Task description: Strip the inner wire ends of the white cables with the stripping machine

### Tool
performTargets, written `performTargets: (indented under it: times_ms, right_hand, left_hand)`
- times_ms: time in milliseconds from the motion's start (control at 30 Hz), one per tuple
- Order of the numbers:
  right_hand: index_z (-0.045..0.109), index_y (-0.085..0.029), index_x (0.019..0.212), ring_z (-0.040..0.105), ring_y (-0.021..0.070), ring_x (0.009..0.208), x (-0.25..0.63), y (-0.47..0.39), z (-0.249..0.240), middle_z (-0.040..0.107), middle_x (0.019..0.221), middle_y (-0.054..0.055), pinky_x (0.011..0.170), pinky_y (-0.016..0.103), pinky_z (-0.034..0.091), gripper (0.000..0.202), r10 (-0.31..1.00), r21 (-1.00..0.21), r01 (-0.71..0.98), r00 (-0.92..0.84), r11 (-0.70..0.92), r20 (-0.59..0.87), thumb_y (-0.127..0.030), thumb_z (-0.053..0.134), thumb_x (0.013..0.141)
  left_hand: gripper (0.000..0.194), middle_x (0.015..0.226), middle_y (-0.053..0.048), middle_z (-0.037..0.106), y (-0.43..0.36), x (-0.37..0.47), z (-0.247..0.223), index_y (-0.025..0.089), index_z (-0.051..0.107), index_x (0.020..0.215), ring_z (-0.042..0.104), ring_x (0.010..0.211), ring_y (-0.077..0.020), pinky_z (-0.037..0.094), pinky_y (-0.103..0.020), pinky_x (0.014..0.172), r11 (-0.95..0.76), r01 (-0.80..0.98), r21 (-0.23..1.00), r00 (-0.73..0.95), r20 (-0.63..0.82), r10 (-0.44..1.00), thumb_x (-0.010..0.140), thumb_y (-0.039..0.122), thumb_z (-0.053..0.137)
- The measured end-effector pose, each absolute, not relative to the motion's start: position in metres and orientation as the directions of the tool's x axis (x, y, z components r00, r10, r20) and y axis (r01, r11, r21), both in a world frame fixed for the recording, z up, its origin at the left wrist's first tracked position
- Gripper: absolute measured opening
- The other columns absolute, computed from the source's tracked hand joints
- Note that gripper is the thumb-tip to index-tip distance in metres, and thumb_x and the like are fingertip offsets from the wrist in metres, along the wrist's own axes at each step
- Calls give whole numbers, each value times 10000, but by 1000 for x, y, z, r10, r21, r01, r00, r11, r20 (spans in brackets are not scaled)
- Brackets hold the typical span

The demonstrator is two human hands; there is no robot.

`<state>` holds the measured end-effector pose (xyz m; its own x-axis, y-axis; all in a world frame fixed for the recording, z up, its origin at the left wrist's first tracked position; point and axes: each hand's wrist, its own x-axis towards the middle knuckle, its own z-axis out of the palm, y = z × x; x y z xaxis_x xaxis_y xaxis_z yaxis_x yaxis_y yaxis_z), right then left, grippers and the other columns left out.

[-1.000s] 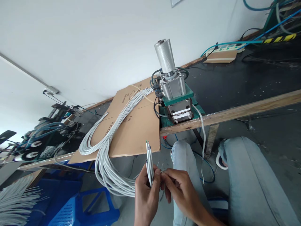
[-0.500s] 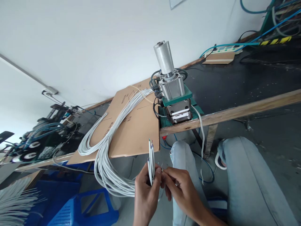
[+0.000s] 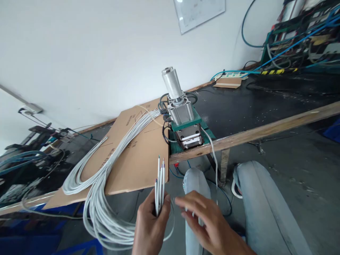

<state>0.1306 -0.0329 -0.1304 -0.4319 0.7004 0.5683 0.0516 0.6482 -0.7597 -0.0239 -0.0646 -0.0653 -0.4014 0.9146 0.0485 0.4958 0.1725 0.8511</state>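
Note:
My left hand [image 3: 151,223] is closed around a small bundle of white cables [image 3: 159,193]. Their cut ends stand upright above the fingers, with small coloured tips. From this hand the cables run left into a thick hanging loop [image 3: 102,216] and up over a cardboard sheet [image 3: 138,170]. My right hand [image 3: 205,221] is just to the right, apart from the bundle, fingers stretched out and spread. Pale patches show between its fingers; I cannot tell whether these are cable or trouser leg. A thin cable curves between the two hands.
A small press [image 3: 183,117] with a silver cylinder stands on the black bench [image 3: 239,106] at its wooden front edge. Blue hoses and a power strip [image 3: 231,75] lie at the back right. More machinery [image 3: 29,156] is at left. My knees are below the bench.
The view has swung right, so things sit further left. My right hand has come away from the cables at my left hand and its fingers have spread. My left hand keeps its hold.

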Motion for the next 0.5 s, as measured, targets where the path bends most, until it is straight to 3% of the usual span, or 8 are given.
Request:
performTargets:
  times_ms: [67, 167, 333, 500]
  right_hand:
    - [618, -194, 1255, 698, 169, 770, 138, -27, -129, 727, 994, 56, 668, 284, 550, 286, 479, -492, 125, -525, 861, 704, -137, 422, 1055]
    - [657, -91, 1163, 691, 184, 703, 139, -13, -128, 730, 896, 85, 621, 304, 571, 248, 258, -211, 147, -562, 966, 786, -86, 457, 1016]
    - [667, 0, 1111, 733, 234, 881, 142, 20, -126, 732, 884, 148, 749, 317, 630, 240, 110, -53, 142, -432, 988, 895, -19, 466, 980]
    - [660, -49, 1168, 728, 247, 957, 161, 59, -123, 724, 914, 137, 827, 326, 648, 263, 124, -26, 350, -260, 936, 958, 24, 586, 926]
  left_hand:
    - [342, 526, 76, 381, -61, -20, -60, 198, 558, 658, 309, 507, -117, 265, -230, 470, 166, 465, 870, -407, 43, 912, 838, 467, 669]
    - [367, 512, 87, 371, -57, -16, -52, 188, 591, 723, 304, 485, -108, 244, -220, 453, 171, 368, 914, -424, 1, 906, 799, 526, 712]
    - [460, 516, 96, 378, -56, -16, -32, 178, 595, 875, 303, 458, -88, 239, -196, 433, 130, 220, 967, -487, -7, 873, 796, 615, 714]
    - [501, 513, 90, 405, -58, -6, -17, 193, 618, 1034, 348, 458, -102, 270, -196, 429, 129, 216, 968, -543, 10, 840, 784, 611, 732]
